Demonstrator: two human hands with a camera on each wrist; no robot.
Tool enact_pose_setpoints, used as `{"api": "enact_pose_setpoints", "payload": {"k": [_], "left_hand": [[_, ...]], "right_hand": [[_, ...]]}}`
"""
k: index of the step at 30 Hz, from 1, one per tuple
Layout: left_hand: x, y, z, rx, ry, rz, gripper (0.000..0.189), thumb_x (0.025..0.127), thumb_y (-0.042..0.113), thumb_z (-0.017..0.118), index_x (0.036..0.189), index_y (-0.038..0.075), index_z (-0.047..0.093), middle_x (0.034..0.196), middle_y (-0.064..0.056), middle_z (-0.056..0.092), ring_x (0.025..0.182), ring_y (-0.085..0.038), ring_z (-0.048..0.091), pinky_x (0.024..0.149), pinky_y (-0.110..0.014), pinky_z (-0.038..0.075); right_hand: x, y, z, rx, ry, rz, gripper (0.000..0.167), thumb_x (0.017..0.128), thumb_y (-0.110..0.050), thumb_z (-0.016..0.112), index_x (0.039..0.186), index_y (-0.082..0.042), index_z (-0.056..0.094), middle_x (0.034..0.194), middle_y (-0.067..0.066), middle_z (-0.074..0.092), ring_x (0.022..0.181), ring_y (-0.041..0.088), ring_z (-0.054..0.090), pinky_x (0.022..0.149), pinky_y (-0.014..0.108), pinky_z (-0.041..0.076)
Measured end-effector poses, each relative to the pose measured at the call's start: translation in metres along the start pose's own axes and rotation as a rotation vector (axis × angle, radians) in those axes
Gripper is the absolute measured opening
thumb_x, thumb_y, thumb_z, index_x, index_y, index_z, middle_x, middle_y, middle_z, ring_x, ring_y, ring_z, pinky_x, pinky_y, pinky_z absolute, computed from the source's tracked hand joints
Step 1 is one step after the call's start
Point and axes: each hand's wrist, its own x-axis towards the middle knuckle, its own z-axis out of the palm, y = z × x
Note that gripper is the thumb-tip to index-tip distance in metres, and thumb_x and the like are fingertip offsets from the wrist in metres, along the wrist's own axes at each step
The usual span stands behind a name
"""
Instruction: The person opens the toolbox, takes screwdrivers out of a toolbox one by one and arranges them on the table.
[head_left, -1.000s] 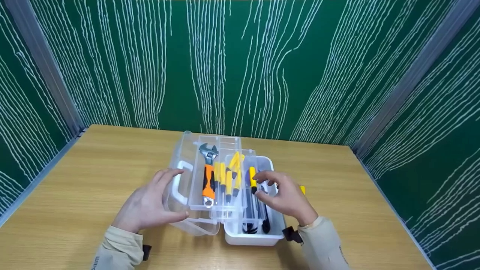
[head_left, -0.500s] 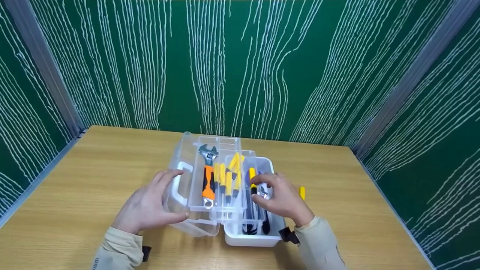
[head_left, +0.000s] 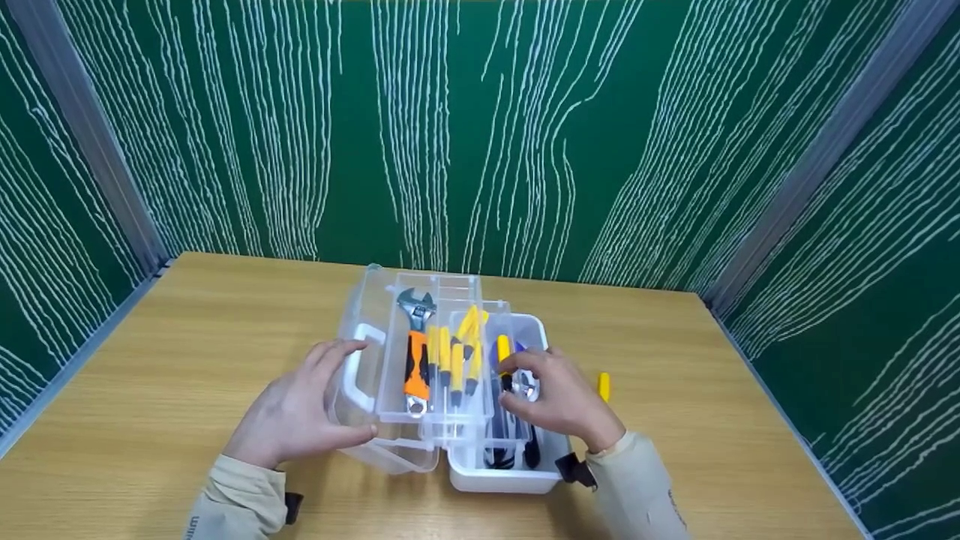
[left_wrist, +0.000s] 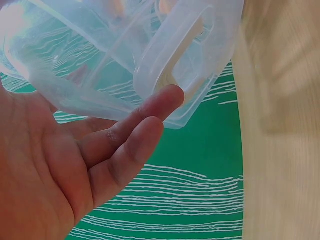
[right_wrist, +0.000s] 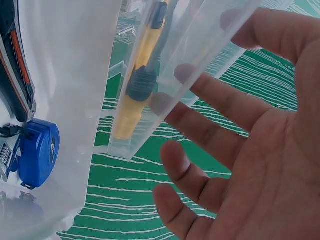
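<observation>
A clear toolbox stands with its lid and stepped trays spread to the left. My left hand rests against the lid beside its white handle, fingers and thumb spread apart. My right hand touches the lower tray with fingertips that show through the plastic. In that tray lies a yellow-and-black utility knife. The upper tray carries an orange adjustable wrench and several yellow-handled tools.
In the box's base are a blue tape measure and a dark utility knife. A yellow object lies on the wooden table right of the box. A green wall with white lines stands behind.
My right hand has shifted slightly left and toward me along the lower tray, uncovering the yellow object behind it. The left hand and the toolbox look nearly unchanged.
</observation>
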Motion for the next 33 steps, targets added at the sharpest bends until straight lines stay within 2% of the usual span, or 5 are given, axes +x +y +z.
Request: {"api": "enact_pose_setpoints", "payload": {"k": [10,15,20,28,33], "left_hand": [[0.0003,-0.0004,-0.0005,-0.010,-0.006,-0.007,0.098,0.058,0.063,0.080,0.141,0.036,0.036,0.139,0.002,0.044,0.106,-0.026,0.056,0.087,-0.055,0.053],[0.0000,-0.0004,-0.0002,-0.027,-0.001,-0.008,0.097,0.058,0.059,0.082,0.141,0.037,0.037,0.138,0.002,0.046,0.105,-0.027,0.057,0.087,-0.053,0.054],[0.0009,-0.0006,-0.0006,-0.024,0.003,0.005,0.099,0.057,0.061,0.081,0.141,0.036,0.037,0.139,0.001,0.045,0.104,-0.027,0.056,0.085,-0.053,0.054],[0.0008,-0.0011,-0.0004,-0.031,-0.001,-0.002,0.100,0.056,0.062,0.082,0.141,0.036,0.037,0.140,0.002,0.044,0.105,-0.026,0.056,0.086,-0.053,0.054],[0.0016,0.0000,-0.0006,-0.028,-0.008,-0.025,0.100,0.055,0.062,0.082,0.141,0.038,0.036,0.141,0.003,0.043,0.105,-0.027,0.056,0.086,-0.053,0.054]], "right_hand": [[0.0023,-0.0006,0.0025,0.002,-0.010,0.007,0.032,0.081,-0.033,0.076,0.112,-0.033,0.068,0.130,-0.004,0.059,0.117,0.023,0.049,0.101,0.048,0.046],[0.0034,0.0008,0.0039,0.004,-0.027,-0.008,0.030,0.083,-0.032,0.073,0.113,-0.028,0.068,0.127,-0.002,0.060,0.115,0.022,0.051,0.100,0.047,0.048],[0.0053,0.0024,0.0054,-0.026,-0.037,-0.028,0.027,0.086,-0.033,0.070,0.112,-0.027,0.069,0.124,-0.001,0.060,0.113,0.021,0.051,0.099,0.047,0.048],[0.0088,0.0017,0.0066,-0.029,-0.089,-0.044,0.037,0.087,-0.032,0.069,0.124,-0.025,0.064,0.127,0.000,0.060,0.114,0.022,0.052,0.101,0.048,0.047],[0.0094,-0.0016,0.0074,-0.048,-0.122,-0.005,0.044,0.088,-0.035,0.068,0.130,-0.028,0.059,0.134,0.001,0.056,0.117,0.024,0.049,0.102,0.050,0.046]]}}
